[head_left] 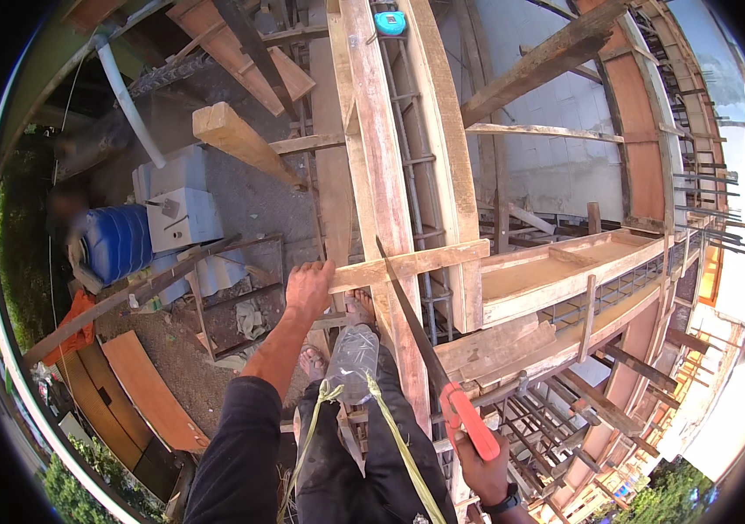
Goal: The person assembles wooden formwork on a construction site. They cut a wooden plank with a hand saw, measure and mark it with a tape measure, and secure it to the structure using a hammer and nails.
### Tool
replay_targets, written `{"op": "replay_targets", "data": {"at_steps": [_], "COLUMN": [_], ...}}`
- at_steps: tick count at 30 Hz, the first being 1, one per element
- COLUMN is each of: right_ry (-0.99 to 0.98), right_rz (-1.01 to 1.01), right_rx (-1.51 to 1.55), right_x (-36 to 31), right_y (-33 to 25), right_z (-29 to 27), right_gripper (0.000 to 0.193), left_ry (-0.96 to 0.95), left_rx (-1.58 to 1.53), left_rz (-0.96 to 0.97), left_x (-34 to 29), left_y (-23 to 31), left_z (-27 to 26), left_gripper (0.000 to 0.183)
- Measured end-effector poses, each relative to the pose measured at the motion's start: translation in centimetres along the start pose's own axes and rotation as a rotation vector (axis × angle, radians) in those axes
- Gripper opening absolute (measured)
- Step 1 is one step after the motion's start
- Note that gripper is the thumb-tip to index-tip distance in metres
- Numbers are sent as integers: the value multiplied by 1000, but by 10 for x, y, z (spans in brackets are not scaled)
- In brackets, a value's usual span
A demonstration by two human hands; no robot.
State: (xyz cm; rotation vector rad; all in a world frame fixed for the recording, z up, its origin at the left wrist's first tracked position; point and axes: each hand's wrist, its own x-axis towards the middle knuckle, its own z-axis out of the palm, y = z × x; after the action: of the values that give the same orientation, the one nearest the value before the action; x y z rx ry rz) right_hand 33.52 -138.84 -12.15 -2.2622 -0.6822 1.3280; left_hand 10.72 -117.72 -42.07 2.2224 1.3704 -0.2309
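The largest thing here is the long, pale timber formwork [389, 166], two rows of planks running away from the person, with dark steel bars [418, 161] in the channel between them. To its left, down on a lower level, a blue ribbed plastic drum [116, 242] stands beside white block-shaped containers [183, 217]. A slim handsaw with a dark metal blade and a red-orange handle [429, 354] slants over the formwork's near part, its tip just past the far edge of a short, flat, light-brown wooden strip [438, 258]; whether the teeth have bitten in cannot be made out. That strip lies crosswise on the formwork, its left end jutting beyond the left edge and its right end reaching just past the outer right edge. The left hand [308, 288] has its grip closed over the strip's left end, the blade well apart from the fingers; the right hand [484, 472] has its grip wrapped around the saw's handle. The strip looks light, stiff and dry, rough enough not to slip, though a narrow piece like this could swivel or rattle, so it is best pressed flat near that left end. The blade seems thin and springy, best managed by the handle alone. Smallest is a turquoise, rounded tape measure [390, 23], resting on the formwork's far end.
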Motion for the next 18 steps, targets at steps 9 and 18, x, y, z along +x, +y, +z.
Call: {"op": "replay_targets", "data": {"at_steps": [9,18], "right_ry": [-15,-58], "right_rz": [-24,-91], "right_rx": [118,260], "right_x": [32,179], "right_y": [-11,6], "right_z": [32,83], "right_gripper": [18,29], "left_ry": [148,-33], "left_rx": [12,-28], "left_rz": [-70,-48], "left_x": [-3,12], "left_y": [9,2], "left_z": [-22,-3], "left_gripper": [38,28]}}
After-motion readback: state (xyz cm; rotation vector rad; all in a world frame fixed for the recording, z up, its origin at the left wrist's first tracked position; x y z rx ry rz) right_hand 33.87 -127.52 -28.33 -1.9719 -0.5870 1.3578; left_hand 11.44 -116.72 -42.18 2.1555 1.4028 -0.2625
